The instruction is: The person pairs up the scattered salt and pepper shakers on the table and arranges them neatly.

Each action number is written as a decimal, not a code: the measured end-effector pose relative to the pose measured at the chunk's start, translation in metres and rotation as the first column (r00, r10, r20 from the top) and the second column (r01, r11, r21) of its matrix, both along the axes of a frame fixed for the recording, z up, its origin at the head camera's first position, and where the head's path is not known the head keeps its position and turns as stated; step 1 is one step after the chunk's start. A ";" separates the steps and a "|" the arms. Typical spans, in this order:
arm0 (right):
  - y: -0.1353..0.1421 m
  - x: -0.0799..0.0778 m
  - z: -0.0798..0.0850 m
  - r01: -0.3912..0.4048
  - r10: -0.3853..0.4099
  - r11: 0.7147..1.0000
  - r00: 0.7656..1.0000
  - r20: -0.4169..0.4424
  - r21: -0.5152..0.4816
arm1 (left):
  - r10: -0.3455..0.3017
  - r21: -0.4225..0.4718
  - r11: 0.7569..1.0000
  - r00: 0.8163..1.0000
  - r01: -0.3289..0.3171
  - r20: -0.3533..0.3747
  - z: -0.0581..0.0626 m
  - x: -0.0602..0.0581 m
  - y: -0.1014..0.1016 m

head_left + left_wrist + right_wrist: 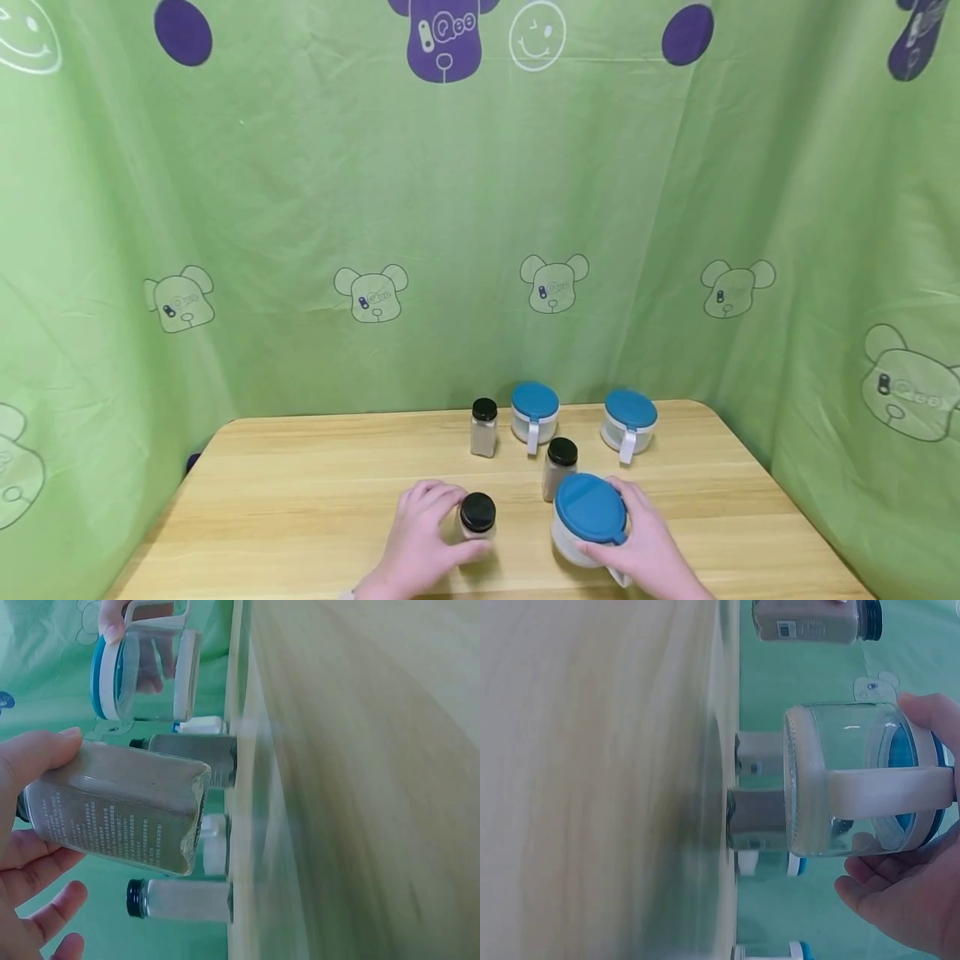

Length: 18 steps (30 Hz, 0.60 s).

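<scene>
My left hand (422,537) pinches a black-capped spice jar (120,806) between thumb and fingers. Its clear body shows a greyish-brown filling and lines of white print, and it is held upright just above the table. To the right, my right hand (643,542) grips a round glass seasoning pot (855,780) with a blue lid (591,507) and a white handle. That pot is also off the tabletop, and its glass looks empty. Just behind it stands a second black-capped spice jar (559,471), partly covered by the pot in the head view.
Farther back on the wooden table (300,500) stand another spice jar (483,429) and two blue-lidded pots, one in the middle (535,412) and one at right (629,423). A green printed curtain (450,183) hangs behind and along both sides.
</scene>
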State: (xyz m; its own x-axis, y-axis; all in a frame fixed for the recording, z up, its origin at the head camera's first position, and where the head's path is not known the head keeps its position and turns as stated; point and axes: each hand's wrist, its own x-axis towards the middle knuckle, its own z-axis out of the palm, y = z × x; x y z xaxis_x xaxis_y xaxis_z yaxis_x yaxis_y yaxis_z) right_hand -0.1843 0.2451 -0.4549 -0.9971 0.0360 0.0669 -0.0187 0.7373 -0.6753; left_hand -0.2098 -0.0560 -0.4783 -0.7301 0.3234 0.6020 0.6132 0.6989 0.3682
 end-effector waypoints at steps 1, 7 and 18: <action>-0.002 0.000 0.000 -0.002 0.002 1.000 1.000 0.014 -0.005 | 0.005 -0.001 1.000 1.000 -0.005 0.001 0.000 0.000 -0.002; -0.016 -0.003 -0.003 -0.032 0.033 0.999 0.999 0.020 -0.036 | 0.033 0.005 0.999 0.999 -0.033 0.000 0.001 -0.001 -0.016; -0.044 -0.009 -0.008 -0.105 0.108 0.991 0.994 0.034 -0.079 | 0.099 0.023 0.995 0.989 -0.102 0.105 0.003 0.000 -0.038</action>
State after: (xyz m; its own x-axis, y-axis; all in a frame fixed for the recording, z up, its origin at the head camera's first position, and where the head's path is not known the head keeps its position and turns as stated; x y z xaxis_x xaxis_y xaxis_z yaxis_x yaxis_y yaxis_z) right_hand -0.1932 0.2007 -0.4630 -0.9973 -0.0666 0.0298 -0.0671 0.6786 -0.7314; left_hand -0.2102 -0.0945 -0.4753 -0.8172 0.2293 0.5288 0.4977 0.7434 0.4467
